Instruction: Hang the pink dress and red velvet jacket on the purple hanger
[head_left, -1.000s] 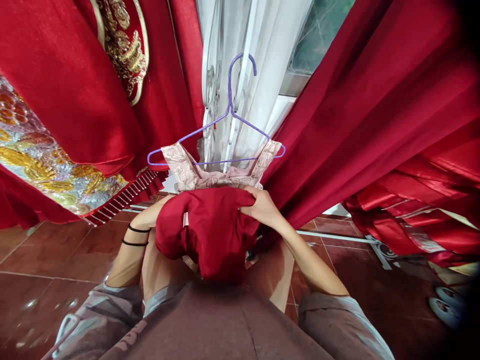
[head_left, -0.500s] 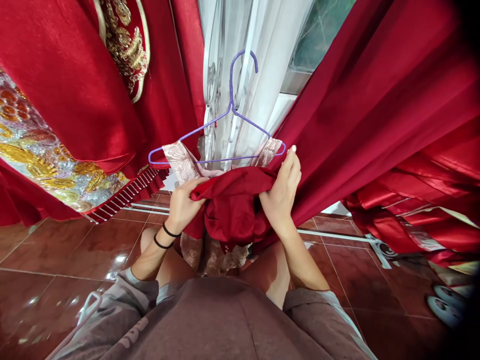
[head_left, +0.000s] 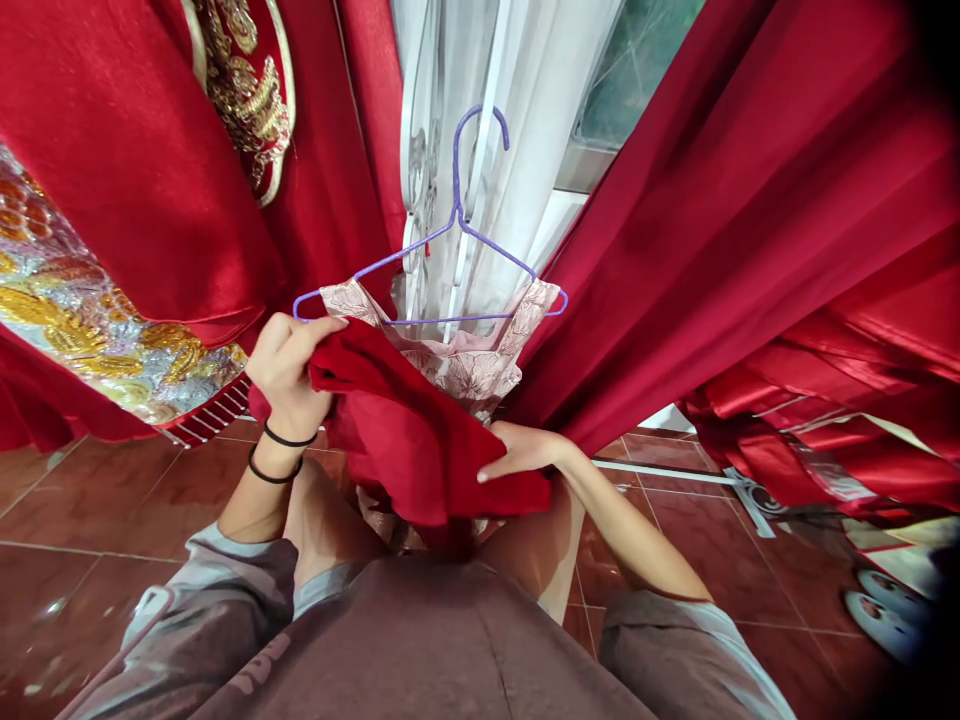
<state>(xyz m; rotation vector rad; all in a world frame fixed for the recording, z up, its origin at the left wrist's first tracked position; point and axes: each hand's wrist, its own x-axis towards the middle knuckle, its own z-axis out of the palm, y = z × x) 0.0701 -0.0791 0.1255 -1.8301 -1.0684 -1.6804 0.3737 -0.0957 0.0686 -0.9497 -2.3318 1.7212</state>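
A purple wire hanger point(head_left: 457, 215) stands upright in front of me with a pink floral garment point(head_left: 465, 365) on its shoulders. A red cloth point(head_left: 409, 430) is draped over the front of that garment. My left hand point(head_left: 289, 365), with two black bands on the wrist, pinches the cloth's upper left corner just below the hanger's left end. My right hand point(head_left: 521, 452) grips the cloth's lower right edge, lower down and nearer my body. What holds the hanger up is hidden.
Red satin drapes point(head_left: 750, 230) hang at right and a red gown with gold embroidery point(head_left: 97, 330) at left. White sheer curtain point(head_left: 510, 120) and a window lie behind. Reddish tiled floor point(head_left: 112, 500) below; slippers point(head_left: 885, 610) at far right.
My left hand has moved up and left to the hanger's left end with the cloth's corner. My right hand has dropped from the hanger's right end to the cloth's lower edge, spreading it out.
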